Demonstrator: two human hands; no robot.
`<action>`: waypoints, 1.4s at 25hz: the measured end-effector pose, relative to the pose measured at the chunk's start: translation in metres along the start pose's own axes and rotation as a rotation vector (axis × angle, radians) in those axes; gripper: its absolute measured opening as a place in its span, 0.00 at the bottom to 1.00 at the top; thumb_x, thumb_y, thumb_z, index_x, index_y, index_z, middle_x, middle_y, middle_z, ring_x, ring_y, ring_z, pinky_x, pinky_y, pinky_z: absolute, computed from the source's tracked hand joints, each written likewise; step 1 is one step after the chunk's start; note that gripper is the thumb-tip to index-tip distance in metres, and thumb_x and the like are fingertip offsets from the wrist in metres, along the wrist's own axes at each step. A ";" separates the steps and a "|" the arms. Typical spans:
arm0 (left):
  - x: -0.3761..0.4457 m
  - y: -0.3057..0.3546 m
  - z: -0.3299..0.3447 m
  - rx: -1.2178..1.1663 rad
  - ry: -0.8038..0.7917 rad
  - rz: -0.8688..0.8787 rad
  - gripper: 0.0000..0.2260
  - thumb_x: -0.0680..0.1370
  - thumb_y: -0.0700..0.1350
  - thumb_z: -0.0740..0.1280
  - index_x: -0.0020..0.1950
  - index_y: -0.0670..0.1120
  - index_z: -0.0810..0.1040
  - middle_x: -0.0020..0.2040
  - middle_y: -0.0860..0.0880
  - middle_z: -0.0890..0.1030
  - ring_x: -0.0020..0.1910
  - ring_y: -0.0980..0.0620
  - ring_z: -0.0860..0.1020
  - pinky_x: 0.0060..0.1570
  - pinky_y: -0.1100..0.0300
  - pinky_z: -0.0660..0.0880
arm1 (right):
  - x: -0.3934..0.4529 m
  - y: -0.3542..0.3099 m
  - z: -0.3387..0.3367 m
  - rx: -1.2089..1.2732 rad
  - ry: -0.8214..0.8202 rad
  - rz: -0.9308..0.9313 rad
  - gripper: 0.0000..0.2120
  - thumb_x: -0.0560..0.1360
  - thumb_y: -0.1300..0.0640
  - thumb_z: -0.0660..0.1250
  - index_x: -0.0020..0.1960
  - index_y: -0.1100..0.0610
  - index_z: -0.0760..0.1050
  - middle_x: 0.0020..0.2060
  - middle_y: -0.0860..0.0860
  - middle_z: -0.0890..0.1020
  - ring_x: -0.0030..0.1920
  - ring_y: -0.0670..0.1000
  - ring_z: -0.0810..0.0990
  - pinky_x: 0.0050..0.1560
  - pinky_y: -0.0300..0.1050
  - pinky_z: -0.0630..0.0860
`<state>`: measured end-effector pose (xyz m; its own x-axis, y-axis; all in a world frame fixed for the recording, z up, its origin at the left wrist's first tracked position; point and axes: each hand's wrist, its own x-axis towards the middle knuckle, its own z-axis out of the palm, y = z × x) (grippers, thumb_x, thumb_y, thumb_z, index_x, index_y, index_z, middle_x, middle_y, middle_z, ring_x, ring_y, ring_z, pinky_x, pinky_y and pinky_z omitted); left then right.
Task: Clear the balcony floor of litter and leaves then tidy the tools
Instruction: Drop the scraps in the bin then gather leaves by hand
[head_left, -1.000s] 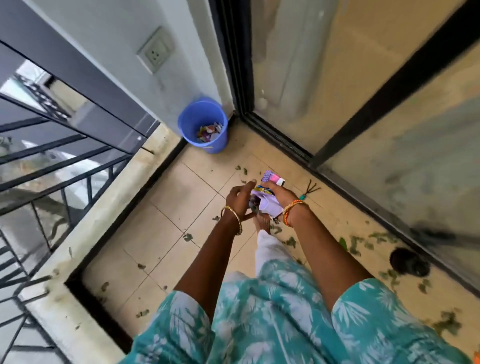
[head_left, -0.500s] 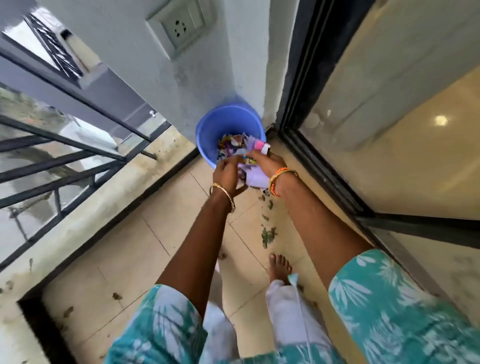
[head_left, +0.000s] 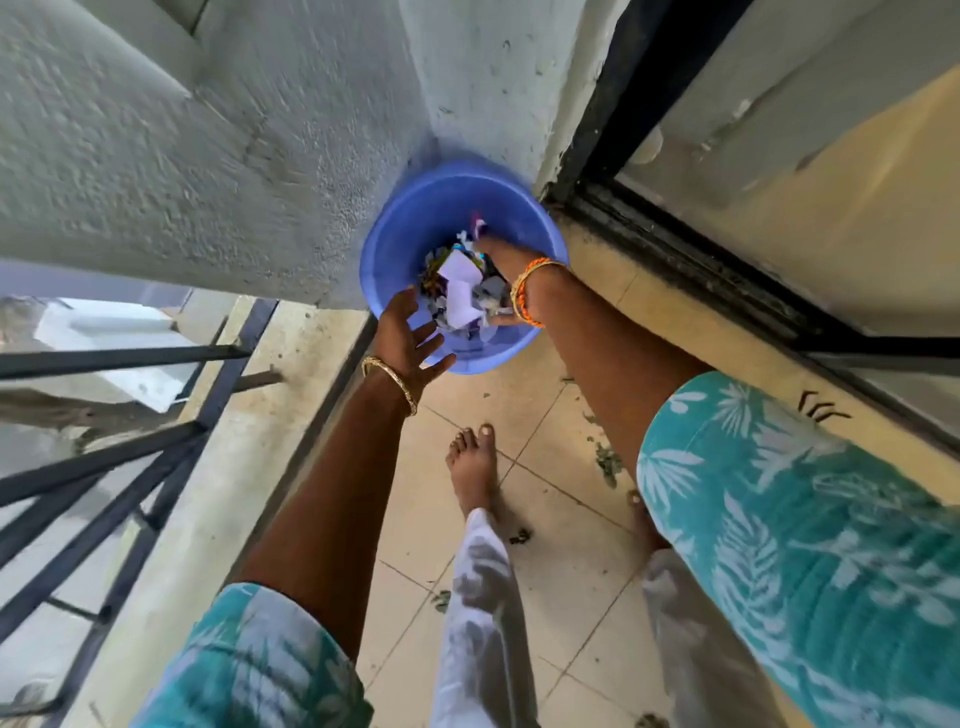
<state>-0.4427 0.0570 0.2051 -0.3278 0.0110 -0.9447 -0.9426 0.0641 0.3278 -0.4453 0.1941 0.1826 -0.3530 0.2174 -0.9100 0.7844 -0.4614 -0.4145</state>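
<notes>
Beige tiled balcony floor (head_left: 566, 525), hemmed by a rough grey wall (head_left: 208, 156) at the far end, a raised pale kerb (head_left: 218, 467) with dark railings (head_left: 104, 467) along the left edge, and a black sliding-door track (head_left: 691, 270) along the right edge. Blue bucket (head_left: 395, 244) stood in the far corner, pressed close against the wall and just beside the door frame. Held a heap of litter (head_left: 462, 291): white paper scraps and coloured wrappers.

Left hand (head_left: 408, 338) hovered at the near-left rim of the bucket, palm open, fingers spread and relaxed, nothing in it. Right hand (head_left: 498, 254) reached down inside the bucket on its right side, fingertips among the litter; could not tell whether anything was gripped, since the fingers were mostly hidden by the scraps and blurred. Gold bangle (head_left: 392, 382) on the left wrist, orange ones (head_left: 527, 291) on the right.

Small green leaf bits (head_left: 605, 460) lay scattered on the tiles near the right edge and by the bare foot (head_left: 472, 467), which stood mid-floor just short of the bucket. Narrow strip of open tile between kerb and door track; little spare room around the bucket, boxed in on two sides.
</notes>
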 end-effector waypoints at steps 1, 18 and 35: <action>0.006 0.003 -0.002 0.034 -0.006 -0.002 0.14 0.79 0.55 0.60 0.61 0.51 0.71 0.64 0.43 0.72 0.65 0.46 0.72 0.56 0.50 0.73 | -0.001 -0.003 0.000 0.050 0.006 0.039 0.10 0.75 0.46 0.65 0.46 0.52 0.74 0.42 0.52 0.78 0.42 0.54 0.77 0.53 0.52 0.75; -0.044 -0.007 0.050 0.734 -0.092 0.760 0.06 0.77 0.37 0.62 0.42 0.44 0.74 0.39 0.44 0.80 0.39 0.54 0.81 0.44 0.61 0.77 | -0.093 0.103 -0.111 -0.213 0.470 -0.448 0.06 0.72 0.61 0.63 0.42 0.59 0.79 0.37 0.56 0.83 0.40 0.55 0.82 0.48 0.47 0.78; -0.022 -0.190 0.016 1.621 -0.569 0.764 0.08 0.77 0.38 0.61 0.43 0.46 0.78 0.45 0.42 0.83 0.41 0.45 0.78 0.48 0.55 0.75 | -0.159 0.391 -0.083 0.368 0.953 0.003 0.08 0.72 0.65 0.64 0.45 0.58 0.81 0.46 0.53 0.83 0.46 0.52 0.81 0.49 0.36 0.71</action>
<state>-0.2554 0.0608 0.1640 -0.2141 0.7540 -0.6210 0.4557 0.6394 0.6193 -0.0400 0.0506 0.1659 0.3278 0.7354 -0.5931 0.5224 -0.6642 -0.5348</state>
